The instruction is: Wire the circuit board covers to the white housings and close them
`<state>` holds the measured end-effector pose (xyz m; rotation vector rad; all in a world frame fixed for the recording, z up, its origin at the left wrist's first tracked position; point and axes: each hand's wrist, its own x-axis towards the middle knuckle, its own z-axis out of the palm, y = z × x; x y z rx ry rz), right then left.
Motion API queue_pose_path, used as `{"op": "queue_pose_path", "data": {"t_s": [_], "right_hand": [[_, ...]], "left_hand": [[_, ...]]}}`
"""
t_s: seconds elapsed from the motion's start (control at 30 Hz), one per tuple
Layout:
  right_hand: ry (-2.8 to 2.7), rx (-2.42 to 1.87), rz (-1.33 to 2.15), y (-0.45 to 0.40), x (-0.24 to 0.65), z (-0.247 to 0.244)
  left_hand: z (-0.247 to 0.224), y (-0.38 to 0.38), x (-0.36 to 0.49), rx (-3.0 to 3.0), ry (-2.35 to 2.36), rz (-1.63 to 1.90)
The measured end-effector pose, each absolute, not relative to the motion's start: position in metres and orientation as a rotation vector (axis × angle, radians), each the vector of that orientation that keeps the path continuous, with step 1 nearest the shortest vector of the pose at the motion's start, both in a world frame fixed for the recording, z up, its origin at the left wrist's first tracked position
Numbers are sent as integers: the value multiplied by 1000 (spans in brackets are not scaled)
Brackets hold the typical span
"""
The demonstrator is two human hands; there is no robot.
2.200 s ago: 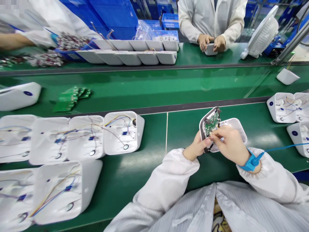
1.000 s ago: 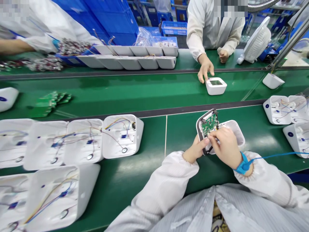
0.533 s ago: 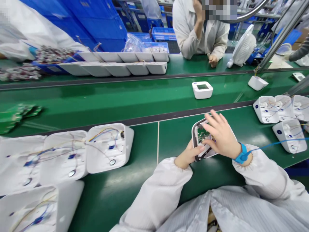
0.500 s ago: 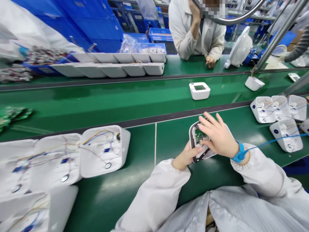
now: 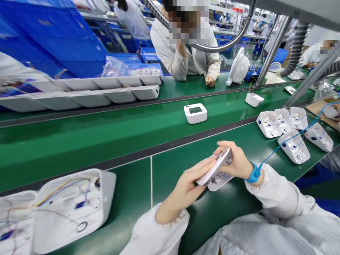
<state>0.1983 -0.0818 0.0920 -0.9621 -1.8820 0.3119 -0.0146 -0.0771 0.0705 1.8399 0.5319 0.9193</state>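
A thin white device cover (image 5: 214, 170) is tilted up on edge between my hands above the green bench. My left hand (image 5: 187, 184) grips its lower left side, with the fingers lying along the outer face. My right hand (image 5: 235, 159), with a blue strap and cord at the wrist, holds the upper right end, its thumb on the inner side. Under the cover lies a white housing part (image 5: 220, 182) on the bench, partly hidden by the cover. The cover's inner face is turned mostly away from me.
Open white housings with wires (image 5: 71, 212) sit at left, and several smaller-looking ones (image 5: 293, 147) at right. A closed white device with a screen (image 5: 196, 113) lies on the green strip ahead. Across it, a co-worker (image 5: 186, 53) leans on the bench beside a white fan (image 5: 238, 67).
The cover has been tipped up from a flatter position, its inner circuit board now turned out of sight. My right hand moved from over it to grip its end. The camera view has shifted.
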Motion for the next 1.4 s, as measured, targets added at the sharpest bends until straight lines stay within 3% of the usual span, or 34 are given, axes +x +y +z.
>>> {"op": "queue_pose_path", "data": {"t_s": [0.13,0.23,0.37,0.53,0.7,0.83,0.97,1.03,1.23,1.4], "right_hand": [[-2062,-730,230,-81,217,102],[-2217,-633,678,-72,241,117],[-1840,-877,1201,-60,253,118],[-1548,-1388,1239,-53,224,107],[-1211,-1448,1070,-57,203,110],[-1167,-1459,1101,-71,187,107],[-1470,-1247,1247,-70,187,110],[-1735,-1256,1130,-59,194,113],[-2638,-1672,147,-32,198,92],[-2816,-1530,84,-37,191,79]], "left_hand": [[74,-66,-26,2214,555,1041],[66,-61,-30,2356,622,1163],[60,-67,-22,2545,583,1283],[51,-75,-18,2618,615,1333],[42,-57,-32,2248,1283,1264],[37,-58,-19,2306,1321,961],[34,-64,-2,2326,1442,932],[31,-64,-1,2312,1395,983],[12,-72,-4,2173,1031,1091],[5,-82,0,1938,837,1039]]}}
